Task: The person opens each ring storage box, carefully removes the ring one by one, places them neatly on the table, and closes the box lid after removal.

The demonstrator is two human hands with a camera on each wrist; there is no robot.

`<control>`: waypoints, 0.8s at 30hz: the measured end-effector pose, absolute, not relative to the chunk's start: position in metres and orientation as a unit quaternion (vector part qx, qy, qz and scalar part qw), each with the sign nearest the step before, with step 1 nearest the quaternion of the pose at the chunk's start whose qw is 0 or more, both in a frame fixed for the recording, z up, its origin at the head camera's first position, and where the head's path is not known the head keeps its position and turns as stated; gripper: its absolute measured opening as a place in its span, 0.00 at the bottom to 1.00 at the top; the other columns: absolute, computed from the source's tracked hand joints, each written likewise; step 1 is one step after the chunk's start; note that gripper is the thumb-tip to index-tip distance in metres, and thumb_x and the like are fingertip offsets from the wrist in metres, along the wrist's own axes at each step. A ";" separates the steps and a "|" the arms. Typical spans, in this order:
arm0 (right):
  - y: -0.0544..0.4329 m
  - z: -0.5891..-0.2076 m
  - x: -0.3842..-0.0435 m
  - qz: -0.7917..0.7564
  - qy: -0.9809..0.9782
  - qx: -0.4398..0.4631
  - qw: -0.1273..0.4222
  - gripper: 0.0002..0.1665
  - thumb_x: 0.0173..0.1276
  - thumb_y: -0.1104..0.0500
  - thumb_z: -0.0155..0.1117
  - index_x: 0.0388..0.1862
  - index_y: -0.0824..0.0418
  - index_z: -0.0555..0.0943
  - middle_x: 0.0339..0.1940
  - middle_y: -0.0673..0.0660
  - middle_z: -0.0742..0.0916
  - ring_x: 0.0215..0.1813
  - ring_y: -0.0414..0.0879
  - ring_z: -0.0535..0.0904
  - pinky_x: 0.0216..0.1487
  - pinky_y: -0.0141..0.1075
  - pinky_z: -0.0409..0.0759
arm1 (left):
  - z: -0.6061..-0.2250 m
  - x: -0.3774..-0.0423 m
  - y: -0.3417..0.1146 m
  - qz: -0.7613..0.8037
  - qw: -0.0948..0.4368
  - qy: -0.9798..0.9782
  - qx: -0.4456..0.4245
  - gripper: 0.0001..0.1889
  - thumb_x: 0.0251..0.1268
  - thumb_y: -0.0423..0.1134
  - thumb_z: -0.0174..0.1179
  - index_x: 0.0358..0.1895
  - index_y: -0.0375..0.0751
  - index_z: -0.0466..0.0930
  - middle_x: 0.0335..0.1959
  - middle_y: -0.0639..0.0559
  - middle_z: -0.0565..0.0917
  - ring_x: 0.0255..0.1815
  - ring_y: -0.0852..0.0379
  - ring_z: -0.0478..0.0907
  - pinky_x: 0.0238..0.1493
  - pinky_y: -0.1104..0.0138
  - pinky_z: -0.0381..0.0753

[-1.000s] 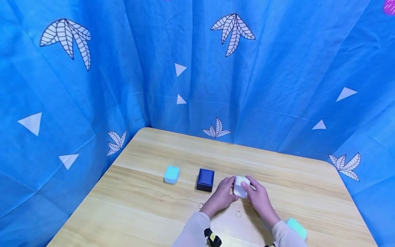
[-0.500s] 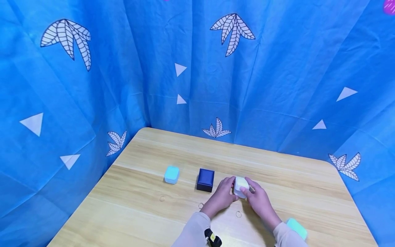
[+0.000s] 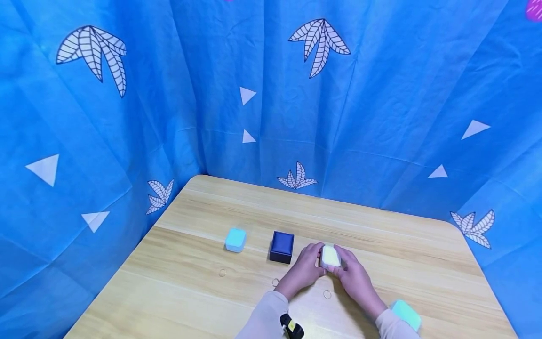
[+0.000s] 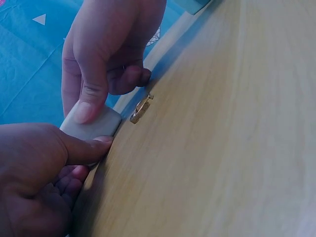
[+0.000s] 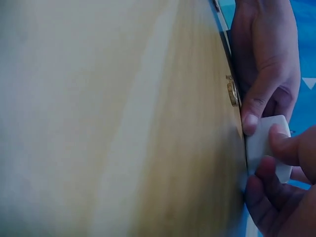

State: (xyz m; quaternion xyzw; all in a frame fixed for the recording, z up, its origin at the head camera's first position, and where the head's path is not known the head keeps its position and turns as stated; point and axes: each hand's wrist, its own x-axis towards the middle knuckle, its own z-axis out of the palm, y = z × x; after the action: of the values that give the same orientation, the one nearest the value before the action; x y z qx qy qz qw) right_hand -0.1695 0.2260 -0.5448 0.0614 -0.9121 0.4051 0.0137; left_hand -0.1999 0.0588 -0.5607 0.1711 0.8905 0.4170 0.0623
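Note:
Between both hands sits a small white ring box (image 3: 330,256) with rounded corners, low on the wooden table. My left hand (image 3: 306,267) grips it from the left, its thumb low along the near side. From the right, my right hand (image 3: 354,275) holds the same box, fingers at the far side and thumb at the near edge. In the left wrist view the right thumb presses on the box's wall (image 4: 94,123). A thin gold ring (image 3: 327,294) lies on the table just nearer than the hands.
A dark blue box (image 3: 282,244) stands left of the hands, with a light blue box (image 3: 235,239) farther left. A mint box (image 3: 406,314) is beside the right sleeve. Two more rings lie left, one ring (image 3: 222,272) and another ring (image 3: 275,282) by the left wrist.
The white box's top has come down and now looks flatter. My right thumb has slid from its top to the near edge. The left hand has stayed in place.

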 end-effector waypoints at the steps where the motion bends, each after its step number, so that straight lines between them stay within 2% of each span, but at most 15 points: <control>1: 0.226 -0.545 -0.170 0.401 -0.914 0.063 0.015 0.41 0.65 0.61 0.71 0.75 0.68 0.67 0.71 0.69 0.75 0.71 0.69 0.70 0.69 0.62 0.70 | -0.560 -0.200 0.059 0.417 0.061 0.891 0.172 0.36 0.58 0.36 0.73 0.71 0.44 0.69 0.59 0.52 0.77 0.62 0.54 0.73 0.67 0.60 0.75; 12: 0.226 -0.546 -0.170 0.394 -0.916 0.071 0.017 0.42 0.65 0.59 0.71 0.75 0.68 0.66 0.70 0.69 0.75 0.70 0.68 0.71 0.69 0.63 0.69 | -0.559 -0.198 0.057 0.427 0.067 0.886 0.171 0.36 0.57 0.34 0.72 0.71 0.44 0.69 0.60 0.50 0.77 0.62 0.53 0.72 0.66 0.58 0.75; 19: 0.226 -0.544 -0.169 0.399 -0.914 0.065 0.010 0.42 0.66 0.58 0.71 0.75 0.67 0.67 0.70 0.68 0.76 0.70 0.66 0.72 0.68 0.60 0.72 | -0.551 -0.195 0.060 0.418 0.074 0.890 0.168 0.43 0.55 0.34 0.73 0.76 0.42 0.63 0.68 0.43 0.71 0.68 0.46 0.69 0.71 0.54 0.71; 22: 0.227 -0.540 -0.168 0.389 -0.919 0.058 0.004 0.42 0.67 0.57 0.71 0.76 0.66 0.66 0.71 0.68 0.75 0.63 0.62 0.78 0.62 0.54 0.78 | -0.545 -0.193 0.060 0.422 0.086 0.888 0.159 0.47 0.56 0.35 0.72 0.79 0.44 0.58 0.72 0.43 0.67 0.72 0.45 0.67 0.72 0.51 0.69; 24: 0.227 -0.536 -0.167 0.382 -0.923 0.054 0.002 0.43 0.67 0.55 0.71 0.76 0.65 0.65 0.71 0.68 0.74 0.53 0.55 0.82 0.53 0.46 0.82 | -0.541 -0.191 0.060 0.425 0.092 0.887 0.157 0.47 0.57 0.36 0.72 0.80 0.47 0.56 0.75 0.44 0.64 0.73 0.45 0.65 0.73 0.49 0.69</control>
State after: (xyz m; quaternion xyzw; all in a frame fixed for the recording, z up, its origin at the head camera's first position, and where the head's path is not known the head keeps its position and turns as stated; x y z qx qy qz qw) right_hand -0.1670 0.2274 -0.5359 0.0540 -0.9227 0.3818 0.0015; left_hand -0.1913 0.0605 -0.5408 0.1573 0.8865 0.4252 0.0924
